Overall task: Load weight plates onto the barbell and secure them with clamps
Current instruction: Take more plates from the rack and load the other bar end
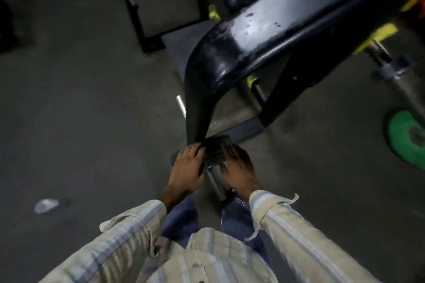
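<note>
Two hands grip a dark plate low at the floor: left hand on its left edge, right hand on its right, above a steel sleeve under the black frame

A thick black painted steel machine arm sweeps from the upper right down to frame centre, blocking the way above; a round green weight plate lies at the right edge; a black floor frame occupies the upper middle; the grey floor at left lies open.
</note>
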